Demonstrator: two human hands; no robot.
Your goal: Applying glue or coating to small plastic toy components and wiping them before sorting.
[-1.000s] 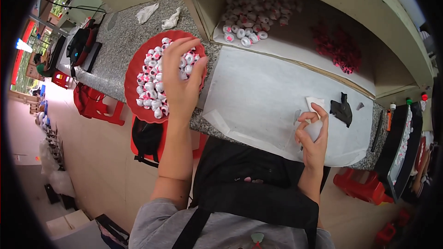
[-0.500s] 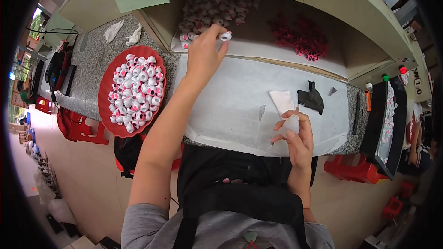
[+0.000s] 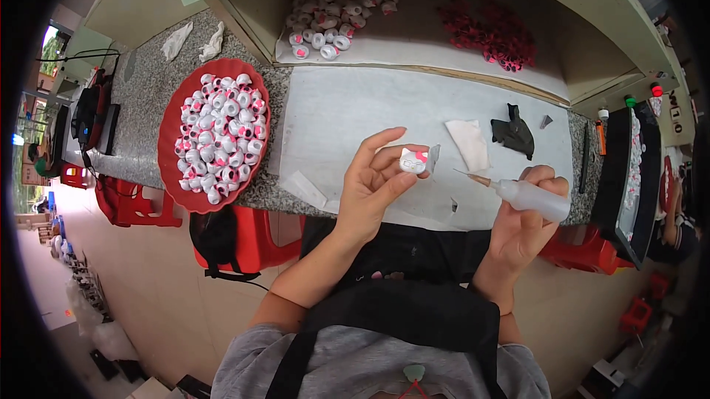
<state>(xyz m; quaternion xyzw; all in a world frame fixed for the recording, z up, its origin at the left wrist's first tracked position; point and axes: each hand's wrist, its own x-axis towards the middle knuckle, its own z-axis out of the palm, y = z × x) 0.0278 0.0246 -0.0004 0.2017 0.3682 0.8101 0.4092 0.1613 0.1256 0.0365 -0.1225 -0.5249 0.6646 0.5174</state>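
Between the fingertips of my left hand (image 3: 376,184) is a small white figurine head (image 3: 413,161) with a pink bow, held above the white sheet (image 3: 333,114). My right hand (image 3: 526,221) is closed round a translucent squeeze bottle (image 3: 534,199). The bottle lies tilted, and its thin needle tip (image 3: 467,175) points left toward the head, apart from it. Many similar white heads (image 3: 322,40) lie in the shelf's left part. Small dark pink pieces (image 3: 494,36) are heaped in its right part.
A red scalloped dish (image 3: 168,140) piled with white-and-pink heads stands at the left on the speckled counter. Beyond my right hand lie a folded white cloth (image 3: 469,146) and a black crumpled piece (image 3: 514,133). A black tray (image 3: 620,192) stands at the far right.
My left hand has come back from the shelf with a white head, toward me and rightward. My right hand has turned and moved right, levelling the bottle with its needle toward the head.
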